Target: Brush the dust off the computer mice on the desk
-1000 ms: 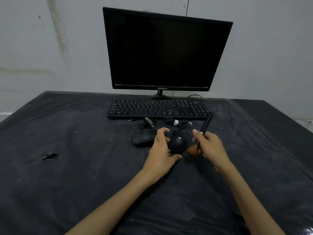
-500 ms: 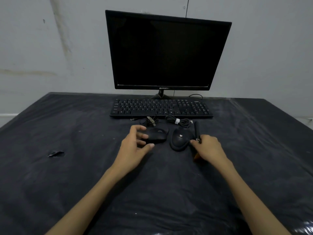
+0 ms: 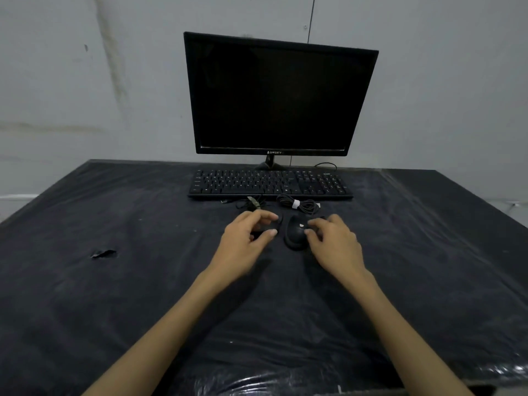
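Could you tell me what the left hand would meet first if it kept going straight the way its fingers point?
Probably the left black computer mouse, already under the left hand; beyond it, the loose black cable, though depth is unclear.

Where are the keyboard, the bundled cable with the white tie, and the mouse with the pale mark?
keyboard [image 3: 270, 184], head view, middle keys.
bundled cable [image 3: 297, 204], head view, white tie.
mouse [image 3: 295, 234], head view, top shell.

Left hand [image 3: 248, 238] curled over left mouse [image 3: 278, 222]; right hand [image 3: 333, 242] fingertips on right mouse [image 3: 295, 234].
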